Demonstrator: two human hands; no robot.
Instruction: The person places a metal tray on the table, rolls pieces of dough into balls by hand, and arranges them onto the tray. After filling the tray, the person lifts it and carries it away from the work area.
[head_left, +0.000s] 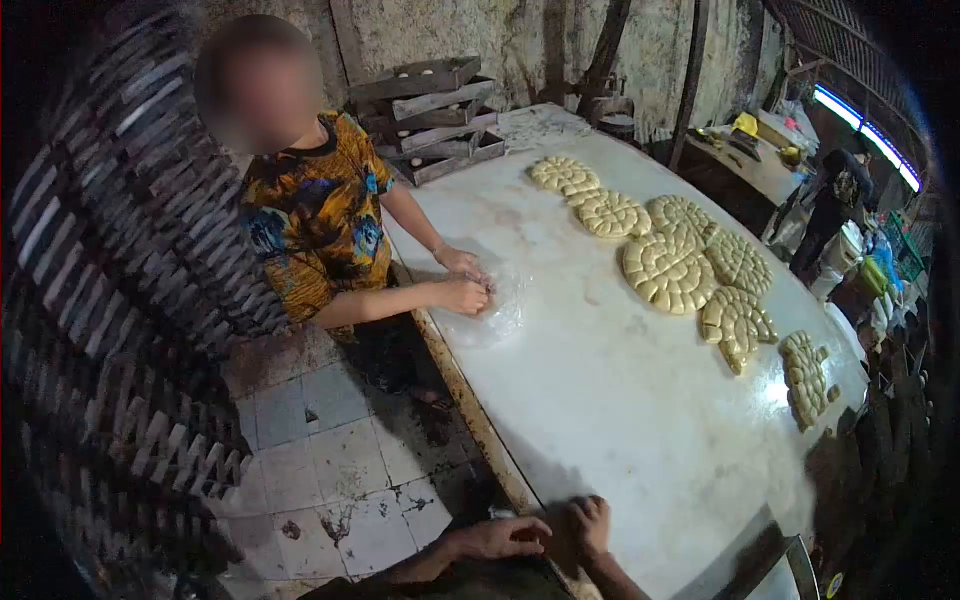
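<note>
My left hand (502, 537) is at the table's near edge, holding nothing, its fingers loosely bent with a gap from the thumb. My right hand (592, 524) rests on the white tabletop (600, 400) near the same edge, fingers curled in, with nothing visible in them. Across the corner, another person (320, 210) handles a clear plastic bag (500, 310) with both hands. Dough pieces lie in flat round coils (668, 270) along the table's far side. A smaller cluster of dough pieces (806, 375) sits at the right.
Wooden crates (425, 120) are stacked by the wall behind the table. Tall slatted stacks (120, 300) rise at the left beside the tiled floor (340, 460). A metal-edged object (760, 565) stands at the lower right. A second person (838, 205) is at the far right.
</note>
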